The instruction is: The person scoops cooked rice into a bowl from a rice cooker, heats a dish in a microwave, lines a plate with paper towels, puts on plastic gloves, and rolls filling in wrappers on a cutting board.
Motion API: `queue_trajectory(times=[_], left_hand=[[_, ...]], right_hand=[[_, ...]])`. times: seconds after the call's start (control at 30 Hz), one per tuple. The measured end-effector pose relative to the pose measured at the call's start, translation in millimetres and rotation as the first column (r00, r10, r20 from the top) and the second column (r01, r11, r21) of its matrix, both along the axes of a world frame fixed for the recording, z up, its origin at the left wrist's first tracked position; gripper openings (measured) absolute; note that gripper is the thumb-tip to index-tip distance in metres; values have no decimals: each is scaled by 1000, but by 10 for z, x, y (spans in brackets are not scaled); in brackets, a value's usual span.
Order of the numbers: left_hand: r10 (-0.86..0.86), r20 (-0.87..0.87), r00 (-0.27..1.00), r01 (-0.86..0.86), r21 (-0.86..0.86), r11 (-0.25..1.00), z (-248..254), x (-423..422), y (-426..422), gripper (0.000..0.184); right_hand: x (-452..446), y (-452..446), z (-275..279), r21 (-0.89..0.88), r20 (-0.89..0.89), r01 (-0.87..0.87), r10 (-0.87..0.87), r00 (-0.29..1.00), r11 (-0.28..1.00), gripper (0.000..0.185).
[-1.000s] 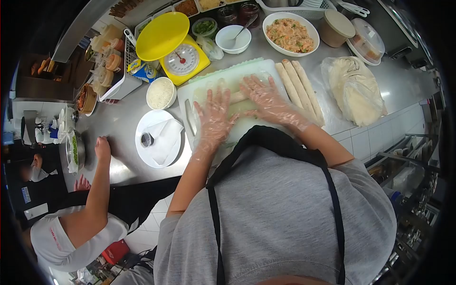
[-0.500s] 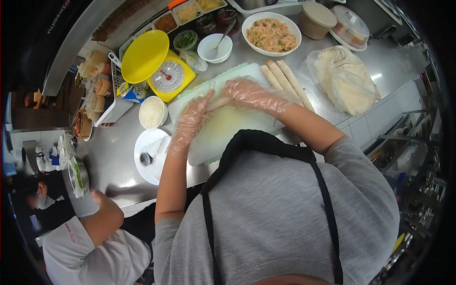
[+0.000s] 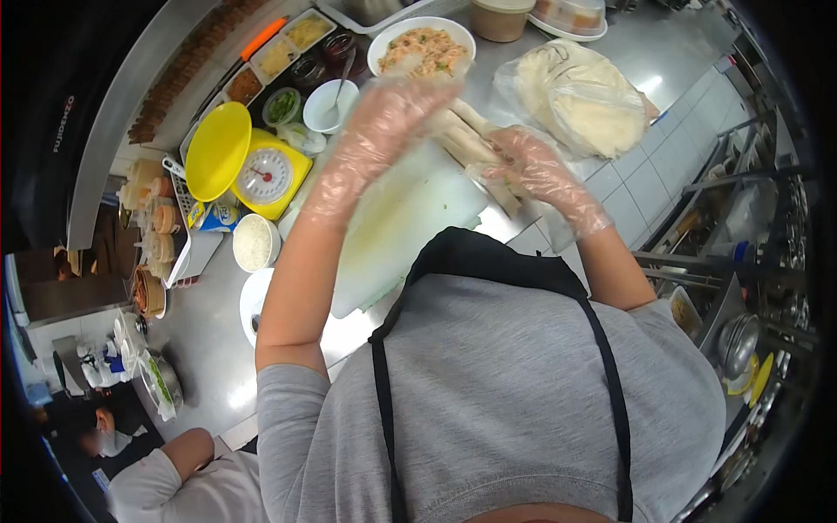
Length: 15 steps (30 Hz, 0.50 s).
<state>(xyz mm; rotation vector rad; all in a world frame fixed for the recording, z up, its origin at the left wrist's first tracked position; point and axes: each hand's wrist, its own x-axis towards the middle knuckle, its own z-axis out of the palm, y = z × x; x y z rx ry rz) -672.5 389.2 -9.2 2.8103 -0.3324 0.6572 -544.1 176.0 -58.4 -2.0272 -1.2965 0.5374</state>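
Both of my hands wear clear plastic gloves. My left hand (image 3: 392,113) is raised above the far part of the white cutting board (image 3: 410,218), close to the bowl of orange and green shredded filling (image 3: 423,48); its fingers are smeared by motion. At the board's right side, my right hand (image 3: 536,170) has its fingers curled around the near part of a long, pale rolled wrapper. Other pale rolls (image 3: 469,118) lie against it, partly hidden by the hand. Right of them is a plastic bag of round, flat wrappers (image 3: 580,100).
Left of the board stand a yellow kitchen scale (image 3: 266,174), a white bowl of white shreds (image 3: 255,241) and a white plate (image 3: 253,292). Behind are a small bowl with a spoon (image 3: 330,106) and ingredient tubs (image 3: 277,59). A co-worker's sleeve (image 3: 148,484) shows at lower left.
Both hands have left the middle of the board, where they were on a roll. The right hand is now at the rolls on the right; the left has risen toward the filling bowl. The view has shifted.
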Motion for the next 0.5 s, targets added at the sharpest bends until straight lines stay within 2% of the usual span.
queue_trajectory(times=[0.03, 0.07, 0.1, 0.13, 0.17, 0.23, 0.27, 0.33, 0.4, 0.43, 0.5], left_hand=[[7, 73, 997, -1, -82, 997, 99, 29, 5, 60], [68, 87, 994, -72, 46, 996, 267, -20, -11, 61], [59, 87, 994, -64, 46, 997, 305, -98, 19, 61], [100, 117, 988, -105, 35, 994, 342, -177, 73, 60], [141, 146, 979, -146, 22, 989, 377, -269, 118, 60], [319, 104, 942, -325, 44, 945, 403, -572, 109, 58], [376, 92, 922, -377, 0, 926, 379, -727, 121, 60], [515, 35, 857, -507, -127, 852, 279, -1057, 86, 62], [644, -7, 765, -626, -243, 741, 101, -1406, 35, 62], [694, -5, 720, -667, -281, 690, -27, -1589, 26, 63], [743, -1, 669, -702, -327, 632, -246, -1933, 0, 62]], right_hand=[[85, -97, -95, 1, 2, 11, -11, 1000, 1000, 49], [185, -172, -245, 50, -153, 60, -52, 987, 997, 48], [183, -197, -204, 91, -306, 116, -83, 949, 989, 48], [161, -282, -98, -15, -417, 197, -185, 890, 980, 47], [180, -320, -99, -13, -417, 206, -192, 888, 979, 47], [263, -385, -107, -11, -327, 214, -206, 922, 977, 43], [348, -439, -154, -10, -322, 229, -220, 921, 973, 43], [609, -569, -362, 300, -345, 399, -291, 892, 867, 36], [1068, -732, -550, 360, -231, 544, -492, 839, 758, 28], [1168, -850, -522, 358, -233, 553, -502, 833, 752, 28], [1304, -1042, -335, 124, 145, 628, -640, 754, 768, 24]])
